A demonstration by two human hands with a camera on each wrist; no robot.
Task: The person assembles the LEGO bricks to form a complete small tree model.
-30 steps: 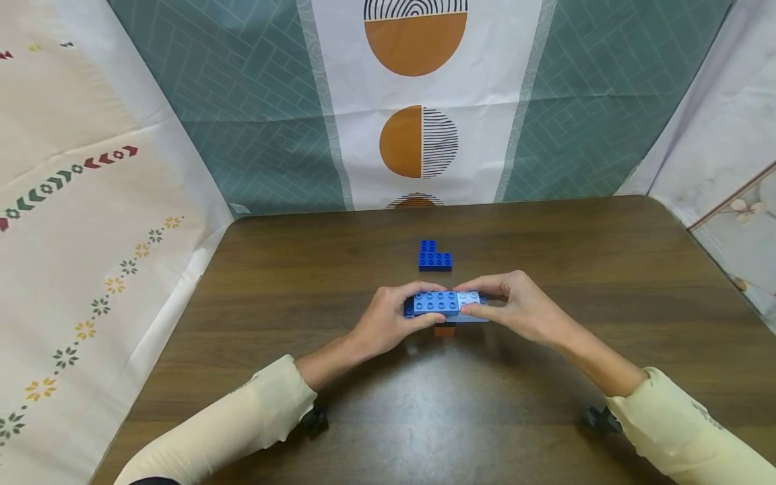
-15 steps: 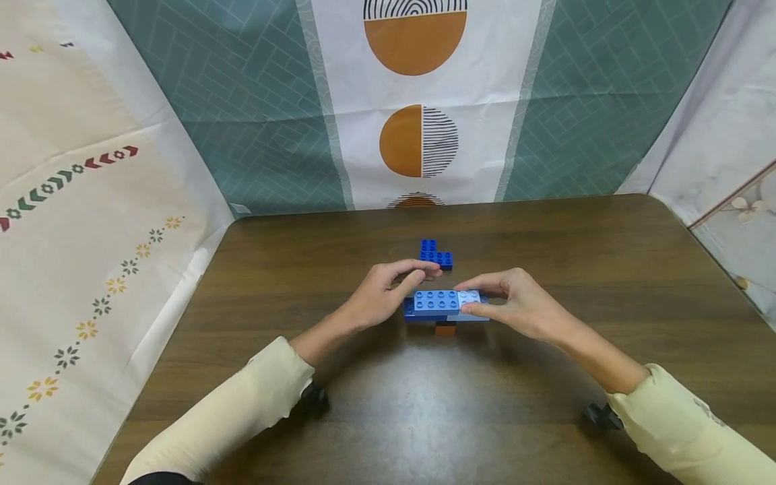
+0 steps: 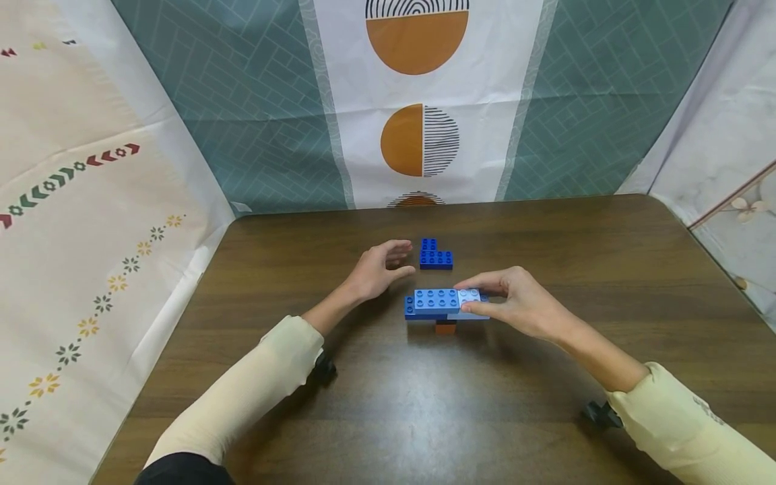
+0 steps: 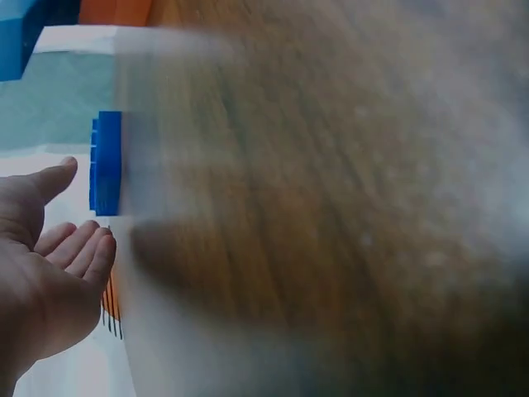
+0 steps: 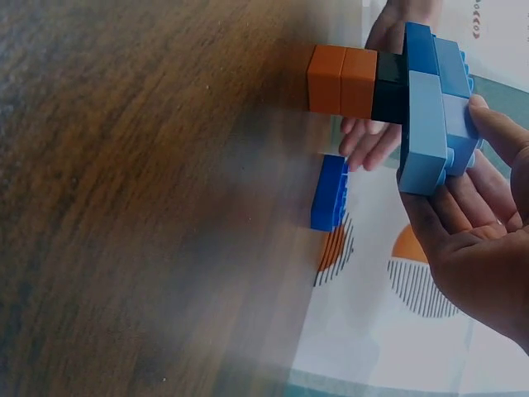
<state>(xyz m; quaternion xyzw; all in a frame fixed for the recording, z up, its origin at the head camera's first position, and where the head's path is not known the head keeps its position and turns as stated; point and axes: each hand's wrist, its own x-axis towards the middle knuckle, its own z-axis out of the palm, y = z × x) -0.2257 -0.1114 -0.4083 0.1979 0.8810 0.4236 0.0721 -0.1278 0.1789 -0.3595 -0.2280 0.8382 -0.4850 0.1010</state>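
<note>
A built stack of toy building bricks (image 3: 435,301) stands at the middle of the table, with blue and light blue bricks across its top. Under them the right wrist view shows a dark brick (image 5: 390,88) on orange bricks (image 5: 341,80). My right hand (image 3: 526,303) pinches the pale blue brick (image 3: 469,296) at the stack's right end, thumb in front and fingers behind. Left of the loose dark blue bricks (image 3: 436,259), my left hand (image 3: 377,269) is held with relaxed fingers and nothing in it. Thumb and fingers point toward those bricks in the left wrist view.
The brown wooden table (image 3: 412,417) reaches back to a hanging patterned cloth (image 3: 273,114). A cream cloth with printed motifs (image 3: 91,269) hangs along the left, and a whitish one (image 3: 727,135) along the right.
My left hand has let go of the stack's left side and moved back and left, to beside the loose dark blue bricks. The right hand and the stack have stayed in place.
</note>
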